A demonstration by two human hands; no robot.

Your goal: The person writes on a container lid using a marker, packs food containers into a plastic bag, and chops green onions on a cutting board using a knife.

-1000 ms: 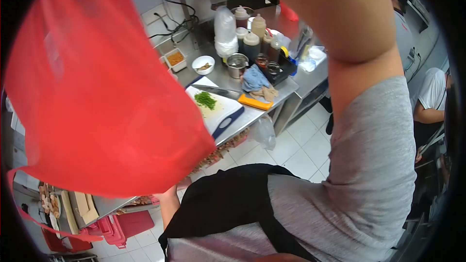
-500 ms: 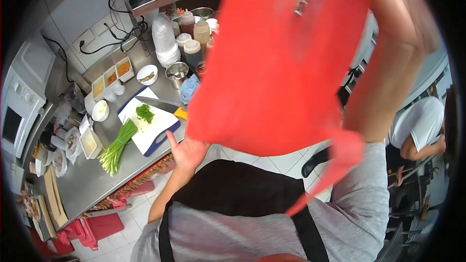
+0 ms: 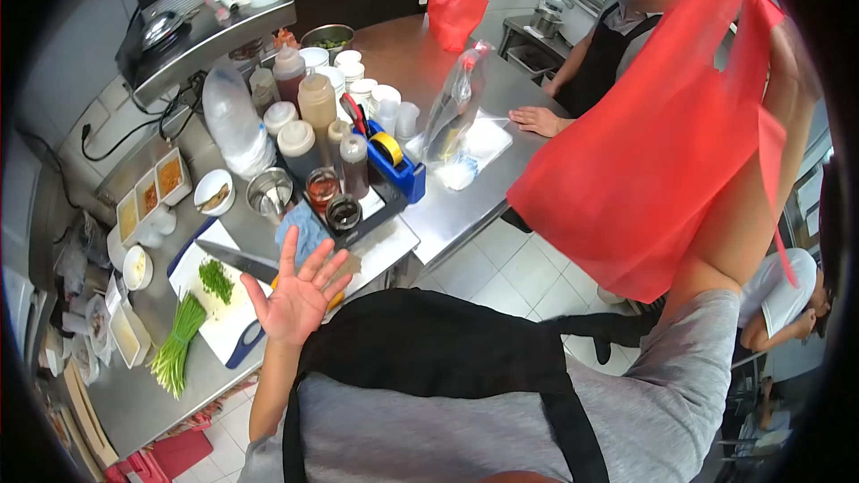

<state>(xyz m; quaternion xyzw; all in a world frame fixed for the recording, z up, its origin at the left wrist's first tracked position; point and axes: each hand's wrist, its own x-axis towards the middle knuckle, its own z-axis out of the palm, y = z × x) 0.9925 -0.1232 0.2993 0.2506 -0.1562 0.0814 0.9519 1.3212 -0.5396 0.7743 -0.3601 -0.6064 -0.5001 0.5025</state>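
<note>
Your left hand (image 3: pixel 295 295) is raised with the palm up and all fingers spread wide, holding nothing, just above the near edge of the steel counter (image 3: pixel 465 215). Your right hand (image 3: pixel 792 67) is lifted high at the far right, fingers clamped on the top of a large red cloth apron (image 3: pixel 658 156) that hangs down in front of your right arm. Left of your open hand lies a white cutting board (image 3: pixel 224 317) with chopped greens (image 3: pixel 215 279), a broad knife (image 3: pixel 237 259) and a bunch of green onions (image 3: pixel 174 356). Farther along stand squeeze bottles (image 3: pixel 309 116) and a blue caddy (image 3: pixel 398 170). Another person's hand (image 3: pixel 535 119) rests on the counter's far side.
</note>
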